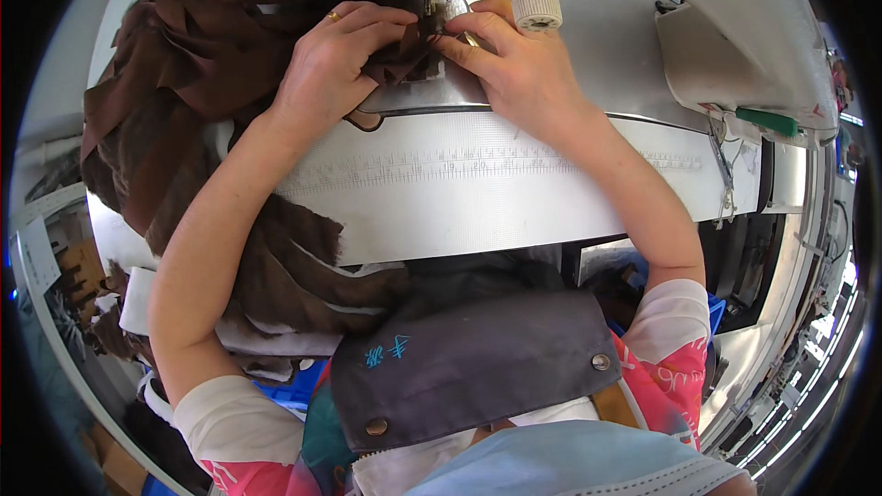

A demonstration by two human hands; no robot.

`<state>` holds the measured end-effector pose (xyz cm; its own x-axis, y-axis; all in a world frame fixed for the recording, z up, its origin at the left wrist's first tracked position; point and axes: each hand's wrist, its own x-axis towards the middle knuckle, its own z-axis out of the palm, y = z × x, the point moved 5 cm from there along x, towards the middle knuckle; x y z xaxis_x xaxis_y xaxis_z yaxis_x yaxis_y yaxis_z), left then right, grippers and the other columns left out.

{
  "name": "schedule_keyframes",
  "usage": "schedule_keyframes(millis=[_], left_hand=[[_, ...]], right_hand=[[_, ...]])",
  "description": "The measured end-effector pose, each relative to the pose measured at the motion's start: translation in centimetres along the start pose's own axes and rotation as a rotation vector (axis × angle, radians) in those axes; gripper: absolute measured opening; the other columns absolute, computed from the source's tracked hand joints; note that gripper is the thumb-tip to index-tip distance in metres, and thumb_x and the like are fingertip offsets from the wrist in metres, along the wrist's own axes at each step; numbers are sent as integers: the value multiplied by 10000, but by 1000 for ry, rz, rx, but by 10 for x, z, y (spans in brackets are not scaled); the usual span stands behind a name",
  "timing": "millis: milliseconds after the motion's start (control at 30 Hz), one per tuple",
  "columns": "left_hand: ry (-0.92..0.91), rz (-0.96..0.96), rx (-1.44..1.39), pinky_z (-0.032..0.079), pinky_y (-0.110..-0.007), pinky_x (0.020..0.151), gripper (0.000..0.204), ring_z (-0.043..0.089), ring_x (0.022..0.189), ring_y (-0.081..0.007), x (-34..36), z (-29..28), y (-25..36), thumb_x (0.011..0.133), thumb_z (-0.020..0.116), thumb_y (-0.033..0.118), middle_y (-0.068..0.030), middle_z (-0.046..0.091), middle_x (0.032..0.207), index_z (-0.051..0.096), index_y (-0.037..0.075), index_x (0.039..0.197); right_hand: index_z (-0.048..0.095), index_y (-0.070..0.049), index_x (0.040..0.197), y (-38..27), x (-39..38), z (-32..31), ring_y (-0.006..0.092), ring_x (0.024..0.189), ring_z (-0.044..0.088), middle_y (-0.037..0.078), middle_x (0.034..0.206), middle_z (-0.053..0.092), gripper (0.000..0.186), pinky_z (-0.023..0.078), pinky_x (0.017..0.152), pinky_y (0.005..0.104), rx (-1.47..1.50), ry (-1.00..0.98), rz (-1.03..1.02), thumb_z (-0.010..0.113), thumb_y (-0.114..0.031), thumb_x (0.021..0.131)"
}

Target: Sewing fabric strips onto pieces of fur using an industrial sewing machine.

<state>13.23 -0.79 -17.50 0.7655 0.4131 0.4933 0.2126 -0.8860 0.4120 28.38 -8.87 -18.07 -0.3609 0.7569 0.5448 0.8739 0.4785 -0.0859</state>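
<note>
Brown fabric (211, 60), partly furry, lies bunched at the left of the sewing machine (735, 46) and runs up to its needle area. My left hand (335, 60) rests on it, fingers bent together, pressing the cloth's edge just left of the presser foot (429, 7). From the other side my right hand (524, 60) pinches the edge of the same fabric, thumb and forefinger close to the foot. A small gold-coloured glint shows between the right fingers; what it belongs to is hidden. The needle tip cannot be made out.
A white table edge with a printed ruler (478, 165) runs in front of the metal machine bed (606, 55). A white ribbed knob (537, 11) hangs above my right hand. More brown furry pieces (303, 266) drape over the table's front edge. Tweezers-like metal tool (724, 170) hangs at right.
</note>
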Motion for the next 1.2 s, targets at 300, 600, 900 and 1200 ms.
schedule_keyframes(millis=[300,600,900,1200], left_hand=[[-11,5,-50,507,-356,820,394,586,970,-278,2,-2,0,554,642,-96,-61,640,1066,651,-2,937],[-51,38,55,503,-335,867,444,588,1040,-261,4,-6,-2,610,604,-101,-65,635,1119,652,12,1037],[417,-661,-877,354,-152,620,403,347,534,-12,-12,-115,-5,962,539,262,87,323,588,515,-13,1256],[27,-166,270,447,-222,654,198,612,747,-95,-10,-212,6,869,564,68,-92,684,842,673,37,1031]], right_hand=[[698,-156,1016,-3,0,-1,236,972,531,27,973,621,290,415,834,358,6,-25,29,646,-92,738],[683,-143,1005,6,-7,-9,250,970,543,25,1003,615,266,431,834,373,13,-42,149,667,-93,744],[669,-89,976,-1,-21,-29,284,1019,539,53,1074,622,208,429,879,383,201,22,148,651,-37,776],[640,-54,1060,-45,-13,-36,262,1007,559,69,1066,631,287,433,867,376,320,-83,166,683,-55,776]])
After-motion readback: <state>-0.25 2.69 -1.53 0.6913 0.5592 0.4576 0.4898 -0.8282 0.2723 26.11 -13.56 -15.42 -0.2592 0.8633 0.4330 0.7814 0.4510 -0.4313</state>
